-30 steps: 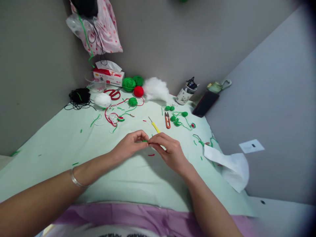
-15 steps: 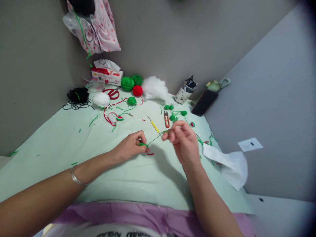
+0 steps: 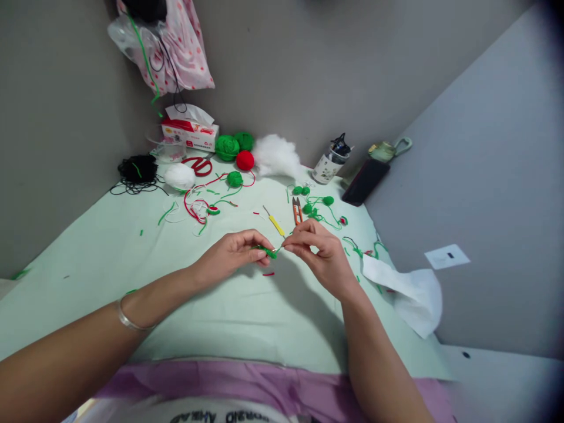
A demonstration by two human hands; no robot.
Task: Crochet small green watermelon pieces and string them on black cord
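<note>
My left hand [image 3: 240, 252] is closed, pinching a small green crochet piece [image 3: 268, 252] between thumb and fingers just above the table. Most of the piece is hidden by those fingers. Close on its right, my right hand [image 3: 319, 252] pinches a thin needle [image 3: 277, 249] whose tip reaches to the green piece; the far end is covered by the fingertips. Behind the hands lies a yellow-handled crochet hook [image 3: 276, 225]. Orange thread snips [image 3: 297, 211] rest just beyond my right hand, partly covered by it. A short red yarn scrap [image 3: 268, 274] lies below the left fingers.
Green yarn balls [image 3: 227, 148], a red ball [image 3: 245, 160], white stuffing [image 3: 277, 155] and red scissors [image 3: 198, 166] stand along the back. Black yarn [image 3: 137, 170] is at left. A cup [image 3: 330, 165], a phone [image 3: 365, 182] and white cloth [image 3: 403, 288] are at right.
My right hand has come down and left, toward the left hand, and the stretched green yarn between them no longer shows. The left hand has shifted slightly right with the green piece.
</note>
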